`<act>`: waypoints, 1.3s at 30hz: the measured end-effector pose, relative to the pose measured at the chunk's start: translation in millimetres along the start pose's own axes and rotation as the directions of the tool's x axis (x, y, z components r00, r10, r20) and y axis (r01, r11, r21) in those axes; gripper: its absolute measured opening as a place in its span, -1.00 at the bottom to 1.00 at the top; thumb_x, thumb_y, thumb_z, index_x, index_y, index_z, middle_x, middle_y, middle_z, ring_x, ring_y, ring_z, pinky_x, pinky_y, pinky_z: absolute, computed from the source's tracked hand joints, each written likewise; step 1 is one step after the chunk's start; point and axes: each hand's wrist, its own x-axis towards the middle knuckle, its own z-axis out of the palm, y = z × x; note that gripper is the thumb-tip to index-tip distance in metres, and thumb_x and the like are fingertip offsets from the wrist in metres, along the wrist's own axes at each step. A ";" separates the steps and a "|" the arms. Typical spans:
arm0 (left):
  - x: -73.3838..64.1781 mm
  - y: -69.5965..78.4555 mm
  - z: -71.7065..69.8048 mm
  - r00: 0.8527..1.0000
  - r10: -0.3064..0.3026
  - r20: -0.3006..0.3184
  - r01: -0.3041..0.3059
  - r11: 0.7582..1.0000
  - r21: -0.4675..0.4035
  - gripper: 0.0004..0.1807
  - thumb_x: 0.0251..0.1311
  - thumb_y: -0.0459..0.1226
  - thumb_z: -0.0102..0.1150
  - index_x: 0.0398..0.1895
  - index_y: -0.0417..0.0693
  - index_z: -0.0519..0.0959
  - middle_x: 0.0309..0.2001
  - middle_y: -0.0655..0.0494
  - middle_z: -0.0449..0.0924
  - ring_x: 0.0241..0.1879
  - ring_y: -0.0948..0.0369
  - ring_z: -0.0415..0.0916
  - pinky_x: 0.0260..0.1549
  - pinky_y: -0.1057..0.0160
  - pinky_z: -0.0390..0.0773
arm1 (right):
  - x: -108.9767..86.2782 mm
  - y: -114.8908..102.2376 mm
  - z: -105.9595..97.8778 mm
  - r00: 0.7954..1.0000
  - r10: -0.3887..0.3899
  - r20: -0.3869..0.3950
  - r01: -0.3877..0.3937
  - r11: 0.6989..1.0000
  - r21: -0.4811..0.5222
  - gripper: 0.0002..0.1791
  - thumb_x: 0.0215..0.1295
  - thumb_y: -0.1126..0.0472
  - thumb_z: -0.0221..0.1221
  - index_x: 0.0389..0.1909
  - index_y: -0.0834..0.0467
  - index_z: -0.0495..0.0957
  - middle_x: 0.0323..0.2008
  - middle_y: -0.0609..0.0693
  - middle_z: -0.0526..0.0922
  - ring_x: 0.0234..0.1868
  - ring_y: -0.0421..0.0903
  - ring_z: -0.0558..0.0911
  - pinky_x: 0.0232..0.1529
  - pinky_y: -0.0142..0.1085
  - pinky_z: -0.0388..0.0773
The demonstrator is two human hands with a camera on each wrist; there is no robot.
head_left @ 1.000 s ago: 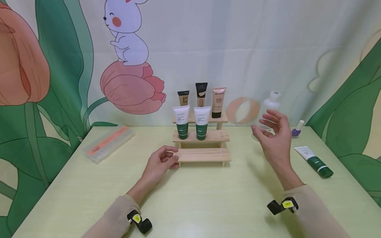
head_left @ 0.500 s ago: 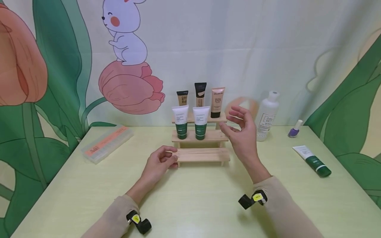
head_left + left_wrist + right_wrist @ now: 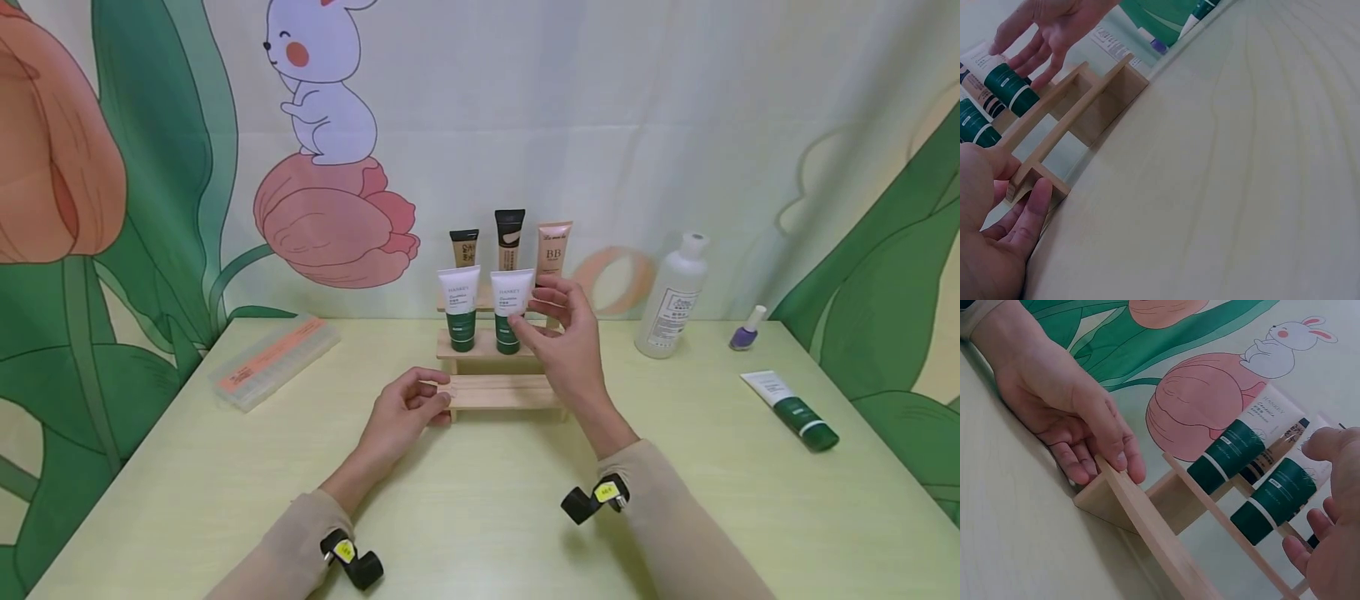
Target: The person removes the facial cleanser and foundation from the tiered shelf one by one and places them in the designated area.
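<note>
A three-tier wooden display stand point(image 3: 498, 402) stands mid-table. My left hand point(image 3: 399, 418) pinches the left end of its lowest step between thumb and fingers; the left wrist view shows this grip point(image 3: 1007, 219) up close. Two white-and-green squeeze tubes stand upright on the middle step, a left tube point(image 3: 460, 308) and a right tube point(image 3: 512, 293). My right hand point(image 3: 568, 343) is at the right tube, its thumb overlapping the tube's front edge and its loosely bent fingers spread to the right. In the right wrist view the fingers point(image 3: 1297, 553) are not closed round this tube point(image 3: 1279, 494).
Three cosmetic tubes fill the top step, including a pink BB cream tube point(image 3: 553, 246). Rightward are a white bottle point(image 3: 672, 300), purple nail polish point(image 3: 744, 332) and a lying white-and-green tube point(image 3: 795, 412). A flat clear plastic box point(image 3: 276, 360) lies left.
My right hand has moved left from in front of the white bottle to the right tube on the middle step. The left hand has kept its hold on the stand.
</note>
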 end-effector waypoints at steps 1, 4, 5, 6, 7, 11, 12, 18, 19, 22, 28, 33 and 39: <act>-0.1 -0.2 -0.1 1.000 0.000 0.001 0.000 1.000 -0.004 -0.73 0.56 -0.40 0.34 0.23 -0.08 0.68 -0.06 -0.13 0.64 -0.14 0.06 0.75 -0.07 0.24 0.89 | -0.1 1.1 2.0 1.000 0.004 0.006 -0.004 1.000 -0.008 -0.30 0.41 0.30 0.51 0.49 0.12 0.45 0.29 0.12 0.60 0.28 0.07 0.65 0.20 -0.07 0.74; -0.3 -0.3 -0.3 1.000 0.002 0.001 -0.002 1.000 -0.014 -0.73 0.55 -0.41 0.33 0.23 -0.10 0.68 -0.07 -0.13 0.64 -0.14 0.06 0.75 -0.07 0.23 0.89 | -0.7 3.9 6.5 1.000 0.018 0.020 -0.017 0.999 -0.027 -0.30 0.41 0.31 0.51 0.49 0.09 0.45 0.28 0.09 0.62 0.26 0.04 0.65 0.24 0.02 0.73; -0.3 -0.2 -0.3 1.000 0.003 0.001 -0.003 1.000 -0.015 -0.73 0.55 -0.41 0.33 0.23 -0.10 0.68 -0.07 -0.13 0.64 -0.14 0.06 0.75 -0.08 0.23 0.89 | -0.9 4.8 7.5 0.999 0.023 0.023 -0.023 0.999 -0.031 -0.30 0.41 0.32 0.51 0.49 0.09 0.45 0.28 0.10 0.63 0.25 0.05 0.66 0.24 0.03 0.73; -0.3 -0.1 -0.2 1.000 0.004 0.001 -0.004 1.000 -0.016 -0.73 0.55 -0.41 0.33 0.22 -0.10 0.68 -0.07 -0.13 0.64 -0.14 0.06 0.74 -0.08 0.23 0.89 | -1.0 5.8 8.3 0.999 0.030 0.025 -0.029 0.999 -0.034 -0.29 0.40 0.33 0.51 0.49 0.10 0.45 0.28 0.11 0.63 0.25 0.06 0.66 0.25 0.03 0.73; -0.2 -0.1 -0.2 1.000 0.006 0.000 -0.006 1.000 -0.017 -0.73 0.55 -0.41 0.34 0.22 -0.11 0.68 -0.07 -0.13 0.64 -0.14 0.07 0.74 -0.08 0.22 0.89 | -1.2 6.8 9.0 0.999 0.035 0.027 -0.034 0.999 -0.035 -0.29 0.40 0.33 0.51 0.50 0.11 0.44 0.28 0.13 0.63 0.25 0.06 0.66 0.26 0.04 0.73; -0.4 0.3 0.3 1.000 0.009 -0.002 -0.009 1.000 -0.018 -0.74 0.55 -0.42 0.33 0.22 -0.12 0.68 -0.08 -0.13 0.63 -0.14 0.07 0.74 -0.08 0.22 0.89 | -2.1 10.7 11.0 0.998 0.057 0.036 -0.056 0.998 -0.042 -0.28 0.40 0.35 0.51 0.50 0.14 0.44 0.28 0.17 0.63 0.25 0.11 0.67 0.33 0.14 0.70; -0.5 0.2 0.3 1.000 0.007 -0.003 -0.007 1.000 -0.016 -0.74 0.55 -0.42 0.33 0.22 -0.12 0.68 -0.08 -0.13 0.63 -0.15 0.08 0.74 -0.08 0.22 0.89 | -2.4 11.1 11.4 0.997 0.060 0.040 -0.058 0.997 -0.045 -0.28 0.40 0.35 0.51 0.50 0.14 0.44 0.28 0.18 0.63 0.26 0.12 0.67 0.34 0.17 0.69; -1.5 1.1 0.2 1.000 0.003 -0.007 -0.003 1.000 -0.013 -0.74 0.56 -0.42 0.32 0.22 -0.13 0.68 -0.08 -0.13 0.64 -0.15 0.08 0.74 -0.08 0.23 0.89 | -3.8 11.7 12.6 0.997 0.059 0.059 -0.054 0.995 -0.080 -0.34 0.44 0.33 0.49 0.48 0.13 0.47 0.28 0.17 0.64 0.26 0.12 0.67 0.35 0.18 0.68; -1.5 1.5 0.3 1.000 0.004 -0.006 -0.004 1.000 -0.014 -0.74 0.56 -0.42 0.32 0.22 -0.13 0.68 -0.08 -0.13 0.64 -0.14 0.08 0.74 -0.08 0.23 0.89 | -3.7 11.9 12.6 0.997 0.055 0.059 -0.050 0.995 -0.086 -0.35 0.44 0.34 0.48 0.47 0.12 0.47 0.28 0.17 0.65 0.25 0.12 0.67 0.34 0.17 0.69; -1.0 1.7 0.3 1.000 0.005 -0.005 -0.006 1.000 -0.013 -0.74 0.56 -0.42 0.32 0.22 -0.13 0.68 -0.08 -0.13 0.64 -0.14 0.07 0.74 -0.08 0.23 0.89 | -3.3 11.8 12.2 0.997 0.045 0.058 -0.039 0.995 -0.096 -0.39 0.46 0.35 0.47 0.43 0.12 0.49 0.25 0.16 0.67 0.23 0.11 0.68 0.30 0.12 0.70; 0.1 0.0 -0.4 1.000 -0.006 0.001 0.006 1.000 -0.009 -0.73 0.55 -0.41 0.34 0.23 -0.10 0.68 -0.06 -0.13 0.64 -0.13 0.06 0.74 -0.07 0.23 0.89 | -2.8 10.4 11.8 0.997 0.046 0.062 -0.040 0.995 -0.093 -0.41 0.45 0.37 0.46 0.42 0.12 0.50 0.22 0.16 0.68 0.21 0.10 0.68 0.28 0.09 0.71; 0.2 -0.1 -1.0 1.000 -0.005 -0.002 0.005 1.000 -0.008 -0.72 0.55 -0.40 0.34 0.24 -0.09 0.68 -0.06 -0.13 0.64 -0.13 0.05 0.74 -0.07 0.24 0.89 | -1.3 6.9 10.8 0.998 0.033 0.055 -0.029 0.996 -0.080 -0.41 0.44 0.38 0.46 0.41 0.11 0.51 0.21 0.14 0.68 0.20 0.08 0.69 0.27 0.08 0.72; 0.4 0.3 -0.3 1.000 -0.014 -0.004 0.014 1.000 0.009 -0.72 0.56 -0.38 0.35 0.24 -0.07 0.67 -0.05 -0.13 0.65 -0.13 0.06 0.74 -0.07 0.25 0.88 | -0.1 -0.6 6.3 1.000 0.004 0.027 -0.002 0.997 -0.082 -0.43 0.45 0.35 0.46 0.40 0.09 0.51 0.19 0.10 0.67 0.18 0.04 0.69 0.24 0.03 0.73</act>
